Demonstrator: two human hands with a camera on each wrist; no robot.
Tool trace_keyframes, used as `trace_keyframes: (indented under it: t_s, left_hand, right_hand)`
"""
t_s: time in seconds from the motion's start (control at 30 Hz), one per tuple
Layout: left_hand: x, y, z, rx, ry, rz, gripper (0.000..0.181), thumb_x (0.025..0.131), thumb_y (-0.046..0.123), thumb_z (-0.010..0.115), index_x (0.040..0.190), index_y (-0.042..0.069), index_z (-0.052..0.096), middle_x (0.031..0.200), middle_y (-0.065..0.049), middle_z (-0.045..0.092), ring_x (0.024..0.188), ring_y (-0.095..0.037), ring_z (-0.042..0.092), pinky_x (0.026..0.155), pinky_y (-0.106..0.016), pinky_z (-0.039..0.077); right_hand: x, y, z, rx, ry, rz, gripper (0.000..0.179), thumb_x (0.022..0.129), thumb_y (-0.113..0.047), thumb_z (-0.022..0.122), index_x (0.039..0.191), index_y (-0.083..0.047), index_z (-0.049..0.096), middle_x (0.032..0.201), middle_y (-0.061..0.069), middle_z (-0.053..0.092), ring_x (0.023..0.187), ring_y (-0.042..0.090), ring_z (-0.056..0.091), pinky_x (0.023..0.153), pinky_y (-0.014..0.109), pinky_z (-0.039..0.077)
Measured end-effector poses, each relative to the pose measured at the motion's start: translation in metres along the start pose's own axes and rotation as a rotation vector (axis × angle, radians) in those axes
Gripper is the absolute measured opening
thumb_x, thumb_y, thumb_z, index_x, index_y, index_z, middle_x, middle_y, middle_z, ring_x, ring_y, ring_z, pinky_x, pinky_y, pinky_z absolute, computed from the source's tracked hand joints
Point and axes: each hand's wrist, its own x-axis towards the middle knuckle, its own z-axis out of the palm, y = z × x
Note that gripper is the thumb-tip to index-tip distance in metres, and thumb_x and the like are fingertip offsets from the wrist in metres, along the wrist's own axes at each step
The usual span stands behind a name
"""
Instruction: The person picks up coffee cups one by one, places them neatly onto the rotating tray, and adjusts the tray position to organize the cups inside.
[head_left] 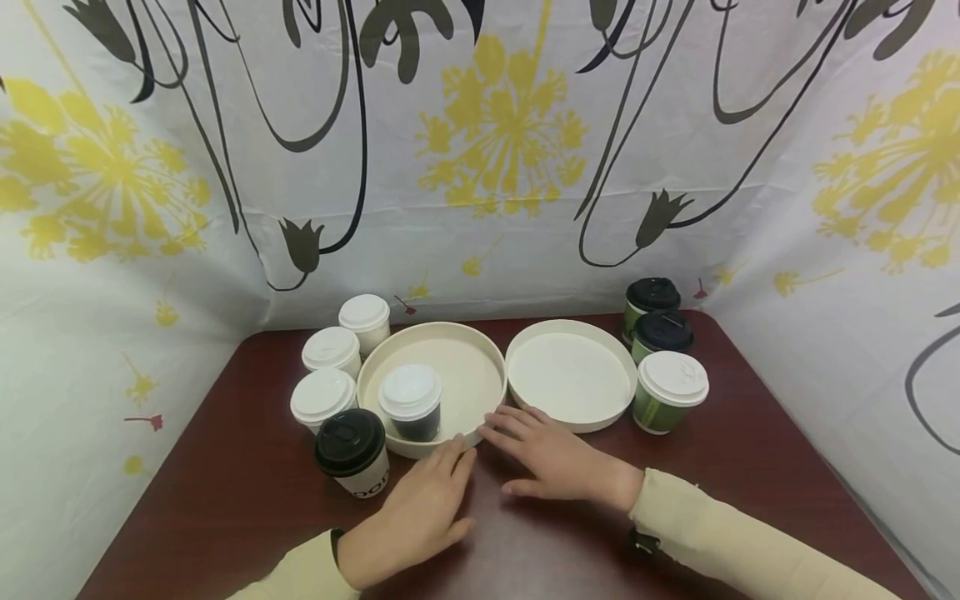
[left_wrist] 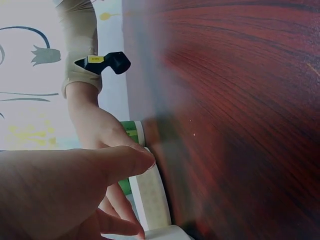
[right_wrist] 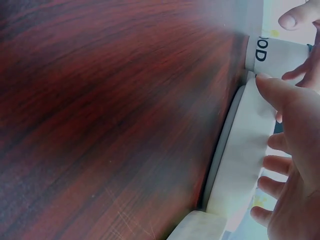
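Observation:
My left hand (head_left: 416,510) has its fingers extended, with the fingertips at the near rim of the left round cream tray (head_left: 468,342). My right hand (head_left: 558,458) also lies with its fingers out, their tips by that tray's right near edge, close to where it meets the second round tray (head_left: 573,379). Neither hand holds anything. Inside the left tray, towards its near left side, stands a dark paper cup with a white lid (head_left: 411,396). A white cup with a black lid (head_left: 352,450) and dark lettering stands outside that tray, left of my left hand.
Three white-lidded cups (head_left: 330,350) line the left tray's left side. At the right tray's right side stand a green cup with a white lid (head_left: 670,387) and two green cups with black lids (head_left: 660,332). A patterned cloth (head_left: 480,275) hangs behind the dark red table (head_left: 517,550).

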Motion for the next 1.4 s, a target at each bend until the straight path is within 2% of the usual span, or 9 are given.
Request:
trace_keyframes:
  t_s: [0.23,0.43,0.63,0.77,0.9,1.03,1.13,1.4]
  left_hand:
    - [0.0,-0.003,-0.001,0.001,-0.004,0.0,0.08,0.082,0.047,0.075,0.141,0.0,0.049,0.146,-0.024,0.048,0.135,-0.033,0.05,0.106,-0.042,0.049]
    - [-0.002,-0.003,-0.005,0.0,0.006,-0.013,0.081,0.08,0.047,0.077,0.14,0.0,0.049,0.139,-0.025,0.053,0.129,-0.034,0.055,0.103,-0.043,0.051]
    - [-0.006,-0.004,-0.007,0.005,0.046,-0.072,0.077,0.078,0.046,0.08,0.132,-0.002,0.054,0.126,-0.026,0.059,0.114,-0.034,0.061,0.091,-0.041,0.056]
    - [-0.008,-0.003,-0.008,0.012,0.056,-0.126,0.076,0.075,0.045,0.082,0.128,-0.004,0.056,0.114,-0.024,0.06,0.103,-0.033,0.061,0.082,-0.041,0.057]
    - [-0.01,-0.001,-0.006,0.063,0.083,-0.161,0.082,0.072,0.048,0.083,0.127,-0.007,0.056,0.108,-0.025,0.059,0.1,-0.032,0.06,0.077,-0.038,0.057]
    - [-0.012,0.0,-0.004,0.146,0.104,-0.184,0.089,0.07,0.053,0.083,0.127,-0.009,0.056,0.112,-0.03,0.06,0.106,-0.037,0.06,0.083,-0.038,0.057]
    - [-0.012,0.0,-0.003,0.175,0.09,-0.2,0.09,0.07,0.055,0.082,0.128,-0.009,0.055,0.117,-0.031,0.06,0.112,-0.039,0.059,0.091,-0.04,0.055]
    - [-0.005,0.004,0.0,0.094,-0.016,-0.19,0.09,0.077,0.053,0.077,0.139,-0.006,0.047,0.14,-0.025,0.053,0.132,-0.038,0.05,0.109,-0.044,0.046]
  right_hand:
    - [0.0,0.003,-0.002,0.029,0.035,-0.012,0.081,0.091,-0.056,0.06,0.155,-0.015,0.033,0.159,0.006,0.038,0.15,0.029,0.031,0.118,0.055,0.032]
    - [-0.003,0.013,-0.001,0.037,0.05,0.022,0.083,0.09,-0.056,0.061,0.155,-0.014,0.032,0.159,0.009,0.036,0.149,0.031,0.032,0.117,0.057,0.032]
    - [-0.003,0.024,-0.003,0.065,0.068,0.05,0.081,0.09,-0.052,0.064,0.155,-0.013,0.034,0.159,0.011,0.036,0.148,0.033,0.034,0.116,0.059,0.032]
    - [-0.003,0.027,-0.005,0.065,0.052,0.066,0.08,0.091,-0.052,0.064,0.155,-0.014,0.034,0.16,0.01,0.036,0.149,0.033,0.033,0.117,0.059,0.031]
    - [-0.002,0.028,-0.006,0.067,0.033,0.075,0.079,0.092,-0.052,0.062,0.155,-0.015,0.034,0.16,0.01,0.035,0.149,0.033,0.032,0.118,0.058,0.03]
    - [-0.002,0.027,-0.008,0.065,0.025,0.077,0.077,0.092,-0.051,0.063,0.154,-0.016,0.035,0.16,0.01,0.036,0.149,0.033,0.033,0.118,0.059,0.03]
    - [-0.001,0.027,-0.007,0.067,0.035,0.072,0.076,0.091,-0.05,0.064,0.154,-0.016,0.036,0.159,0.01,0.037,0.148,0.034,0.034,0.116,0.06,0.031]
    - [-0.001,0.023,0.001,0.043,0.089,0.041,0.077,0.089,-0.049,0.066,0.153,-0.016,0.038,0.157,0.011,0.04,0.145,0.034,0.038,0.113,0.06,0.035]
